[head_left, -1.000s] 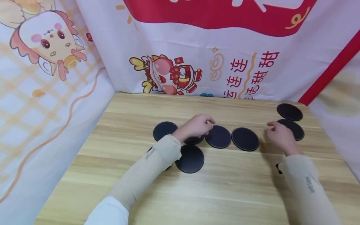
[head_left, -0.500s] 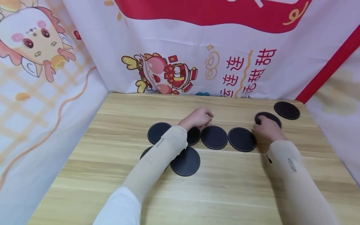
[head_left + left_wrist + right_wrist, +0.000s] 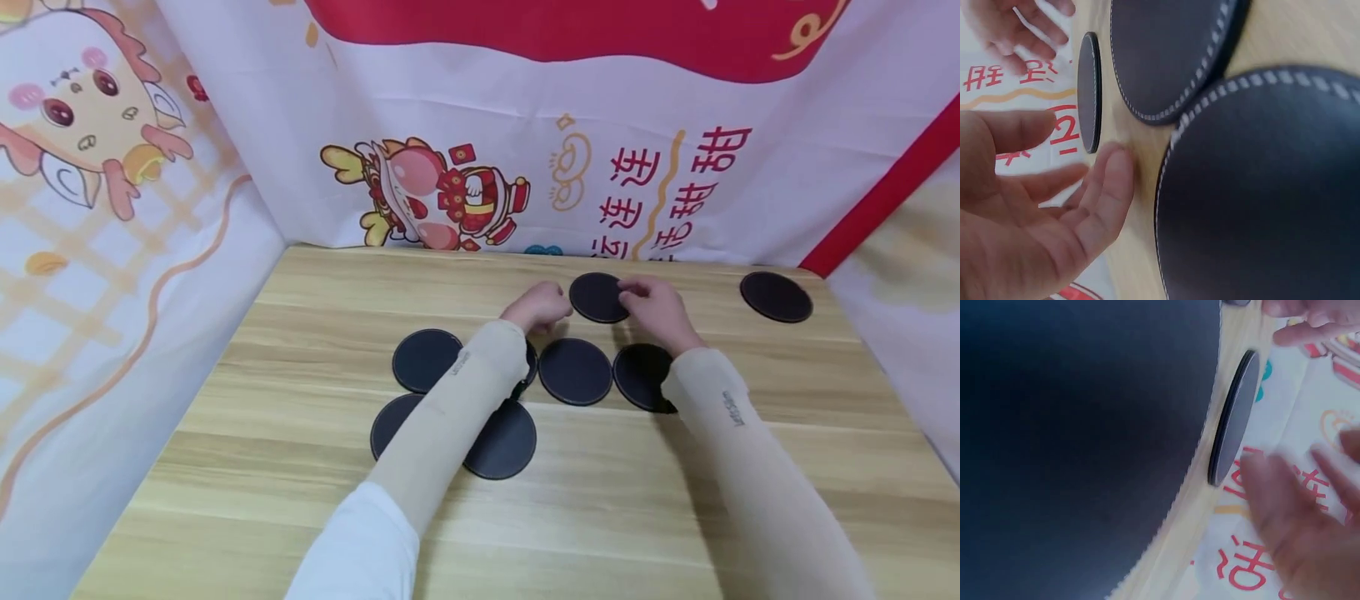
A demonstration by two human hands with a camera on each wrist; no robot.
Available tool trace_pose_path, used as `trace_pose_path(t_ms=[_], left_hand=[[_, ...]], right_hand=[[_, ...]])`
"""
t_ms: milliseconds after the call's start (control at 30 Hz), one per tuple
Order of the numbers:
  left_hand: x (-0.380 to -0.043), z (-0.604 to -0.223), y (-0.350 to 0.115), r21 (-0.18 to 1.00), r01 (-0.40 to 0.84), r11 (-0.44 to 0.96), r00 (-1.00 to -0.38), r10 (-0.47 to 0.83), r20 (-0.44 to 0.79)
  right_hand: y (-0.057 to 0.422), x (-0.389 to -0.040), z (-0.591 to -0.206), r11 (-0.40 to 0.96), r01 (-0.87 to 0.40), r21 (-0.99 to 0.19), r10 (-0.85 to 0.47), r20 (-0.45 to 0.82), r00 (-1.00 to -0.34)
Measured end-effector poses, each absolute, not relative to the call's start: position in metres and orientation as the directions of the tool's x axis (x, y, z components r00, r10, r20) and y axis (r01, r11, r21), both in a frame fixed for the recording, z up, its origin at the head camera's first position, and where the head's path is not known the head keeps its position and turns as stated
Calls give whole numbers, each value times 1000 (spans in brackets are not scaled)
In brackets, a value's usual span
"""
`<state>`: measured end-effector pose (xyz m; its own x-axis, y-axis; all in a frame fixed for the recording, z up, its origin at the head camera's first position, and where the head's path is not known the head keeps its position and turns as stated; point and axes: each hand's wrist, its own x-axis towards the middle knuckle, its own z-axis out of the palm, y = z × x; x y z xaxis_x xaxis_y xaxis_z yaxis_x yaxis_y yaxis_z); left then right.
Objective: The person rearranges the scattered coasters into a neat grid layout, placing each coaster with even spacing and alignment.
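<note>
In the head view a round black leather coaster (image 3: 592,297) lies at the back of the table, between the two hands. My right hand (image 3: 658,310) is just right of it; both wrist views show its fingers spread and apart from the coaster's edge. Left of the same coaster is my left hand (image 3: 538,307), its fingers loosely bent with nothing between them in the left wrist view. Light stitching runs round the rim of a nearer coaster (image 3: 1260,187). My left forearm partly hides the coasters beneath it.
Below the hands is a row of coasters, including a middle one (image 3: 575,372) and a leftmost one (image 3: 426,360). Two more, one of them a front coaster (image 3: 501,440), lie nearer me. Another coaster (image 3: 776,297) sits at the back right corner. Printed cloth (image 3: 450,92) hangs behind the wooden table (image 3: 600,517).
My right hand has taken a coaster from the right side leftward to the back middle and let go of it. My left hand has shifted slightly, staying near the row.
</note>
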<state>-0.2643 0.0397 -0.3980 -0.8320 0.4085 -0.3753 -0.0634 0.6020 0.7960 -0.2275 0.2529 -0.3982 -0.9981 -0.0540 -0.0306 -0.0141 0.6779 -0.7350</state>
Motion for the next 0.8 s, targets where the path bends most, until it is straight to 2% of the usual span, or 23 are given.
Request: trace_pose_path(t_ms=[67,133,233,300,467,633,800], left_hand=[[-266,-399,47,773,-69,630,-848,372,-378],[-267,-400,54,761,-87,643,-862,335,-381],[-266,-401,61,749,-92,656,-871,311,-379],[-266,-401,63,767,-86,635,-880,313,-358],[-267,-404,60,839,-106,534,-885,334,-325],[-272,-409,52,888,-204,412,-885,309,-347],[-279,-412,52,892,-253,374,-904,238,-356]], right_hand=[[256,-231,-398,730,62,-681,13,-77,-997],[257,-235,-398,748,151,-647,45,-178,-983],[257,-241,-402,722,262,-640,48,-332,-942],[255,-245,-404,686,305,-661,39,-384,-922],[249,-249,-405,626,348,-698,33,-422,-906],[244,-252,-401,592,397,-701,73,-444,-893],[241,-257,-402,609,340,-717,45,-397,-917]])
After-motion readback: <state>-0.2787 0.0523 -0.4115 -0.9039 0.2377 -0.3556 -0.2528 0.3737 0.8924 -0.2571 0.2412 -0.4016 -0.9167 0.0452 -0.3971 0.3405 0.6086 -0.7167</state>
